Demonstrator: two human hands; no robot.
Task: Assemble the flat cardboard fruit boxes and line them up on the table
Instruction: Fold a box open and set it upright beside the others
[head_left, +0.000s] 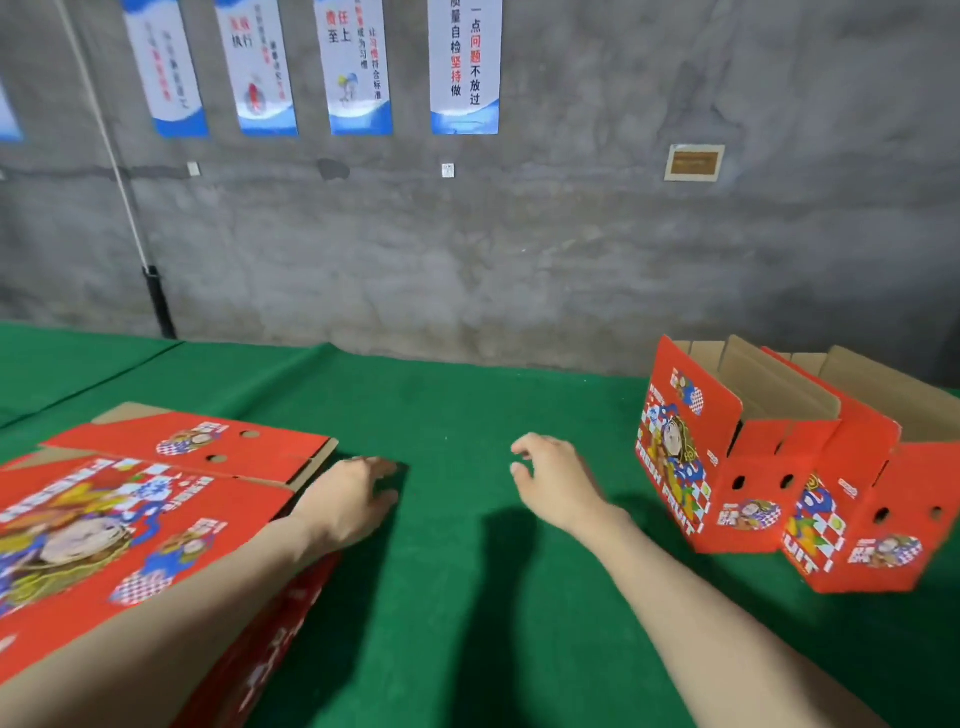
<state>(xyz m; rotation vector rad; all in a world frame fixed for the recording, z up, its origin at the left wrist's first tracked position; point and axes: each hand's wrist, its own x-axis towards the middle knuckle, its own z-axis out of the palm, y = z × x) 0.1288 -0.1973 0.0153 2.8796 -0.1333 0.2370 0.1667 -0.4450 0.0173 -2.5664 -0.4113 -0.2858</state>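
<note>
A stack of flat red printed fruit boxes (135, 519) lies at the left on the green table (452, 415). My left hand (348, 499) rests palm down at the stack's right edge, its fingers relaxed and holding nothing. Over the bare green cloth in the middle, my right hand (550, 478) hovers with loosely spread fingers and holds nothing. Two assembled red boxes stand side by side at the right with their brown flaps up, the nearer-to-centre box (711, 467) beside the outer box (862, 525).
A grey concrete wall (519, 249) runs along the table's far edge, with several posters hung high on it. A white pipe (119, 171) slants down the wall at the left.
</note>
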